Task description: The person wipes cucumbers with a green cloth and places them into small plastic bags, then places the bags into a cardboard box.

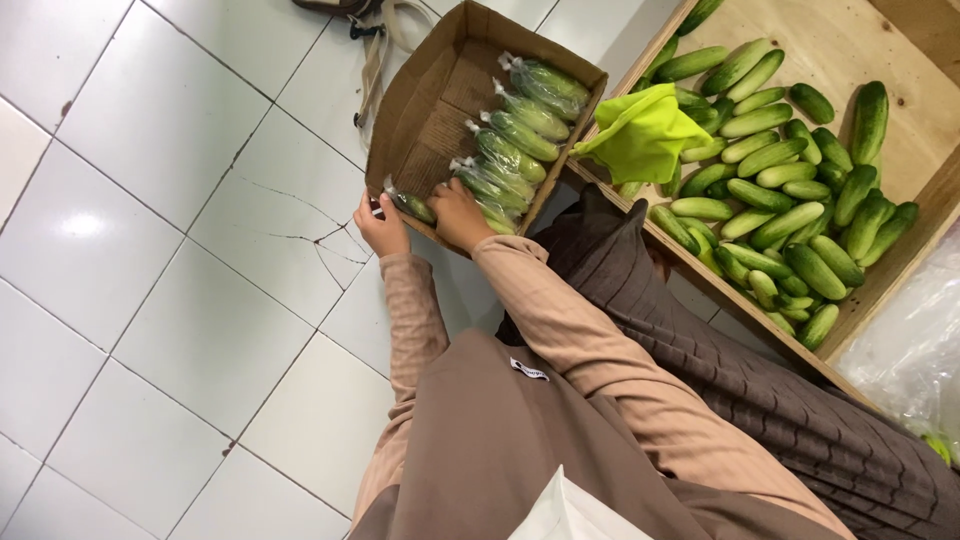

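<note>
Only the head view here, looking straight down. A cardboard box (425, 110) sits on the white tile floor (180, 200), with a row of bagged cucumbers (515, 135) lined up along its right side, running from near to far.

The left hand (381, 226) is at the box's near corner, its grip closed on a small bagged cucumber (410, 205) just inside the near edge. That bag's long axis runs roughly left to right, across the row's line.

The right hand (459, 215) is just right of it, resting on the near end of the row; can't tell whether its fingers are together or apart, they're tucked under.

Off to the right, a wooden crate (900, 40) holds loose cucumbers (790, 190), with a bright green cloth (645, 130) on its edge.
</note>
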